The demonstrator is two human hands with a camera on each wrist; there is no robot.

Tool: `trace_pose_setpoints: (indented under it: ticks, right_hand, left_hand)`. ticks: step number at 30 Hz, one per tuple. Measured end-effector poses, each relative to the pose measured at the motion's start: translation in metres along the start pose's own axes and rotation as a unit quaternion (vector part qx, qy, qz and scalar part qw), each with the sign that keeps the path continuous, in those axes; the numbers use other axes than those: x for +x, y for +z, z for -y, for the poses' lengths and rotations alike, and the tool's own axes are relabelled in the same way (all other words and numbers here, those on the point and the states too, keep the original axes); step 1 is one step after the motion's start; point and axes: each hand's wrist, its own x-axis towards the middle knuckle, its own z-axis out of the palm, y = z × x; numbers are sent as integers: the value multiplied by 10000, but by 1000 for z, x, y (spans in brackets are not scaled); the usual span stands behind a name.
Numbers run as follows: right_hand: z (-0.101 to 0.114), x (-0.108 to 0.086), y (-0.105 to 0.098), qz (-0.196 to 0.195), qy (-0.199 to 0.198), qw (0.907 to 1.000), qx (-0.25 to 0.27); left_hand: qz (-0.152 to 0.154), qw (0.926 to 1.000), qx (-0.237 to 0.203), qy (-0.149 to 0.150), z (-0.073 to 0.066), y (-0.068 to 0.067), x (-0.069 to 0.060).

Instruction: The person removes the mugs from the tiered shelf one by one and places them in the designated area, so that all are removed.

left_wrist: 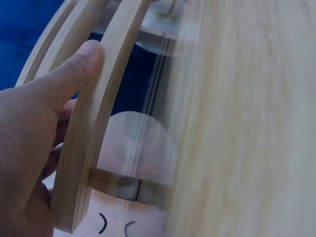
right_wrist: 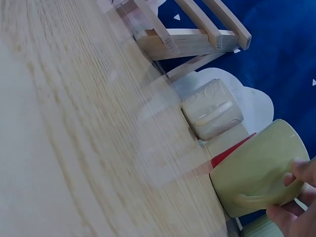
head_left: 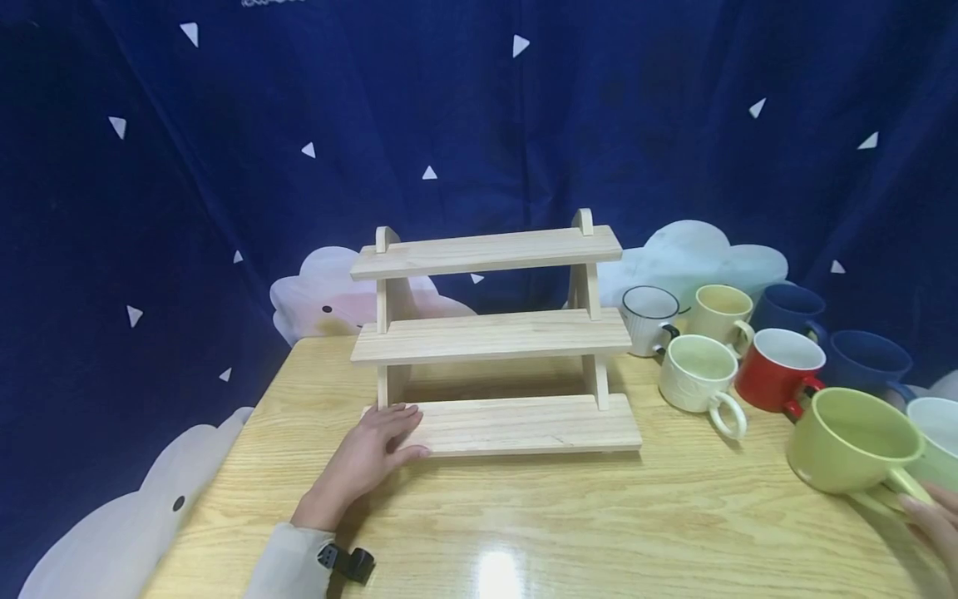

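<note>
A three-tier wooden display shelf stands on the table. My left hand holds the left end of its lowest board, fingers on top and thumb along the front edge. The left wrist view shows the thumb on the board's edge, with the other fingers partly hidden behind it. At the far right, my right hand grips the handle of a yellow-green mug. In the right wrist view the mug is upright relative to the tabletop, with fingers and thumb about its handle; whether its base touches the table I cannot tell.
Several mugs cluster right of the shelf: a white one with a dark rim, a cream one, an embossed white one, a red one, dark blue ones and a pale one. A blue curtain hangs behind.
</note>
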Motion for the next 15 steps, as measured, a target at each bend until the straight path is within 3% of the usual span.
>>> trace_pose_setpoints:
  ticks: [4, 6, 9, 15]
  right_hand:
    - [16, -3, 12, -116, 190, 9943, 1039]
    - [19, -1, 14, -154, 216, 9926, 1188]
    - [13, 3, 11, -242, 226, 9928, 1155]
    - [-17, 10, -5, -320, 26, 9995, 77]
  left_hand:
    - [8, 10000, 5, -44, 0, 0, 0]
    - [21, 10000, 4, -71, 1, 0, 0]
    - [22, 10000, -2, -97, 1, 1, 0]
    - [13, 10000, -16, -70, 2, 3, 2]
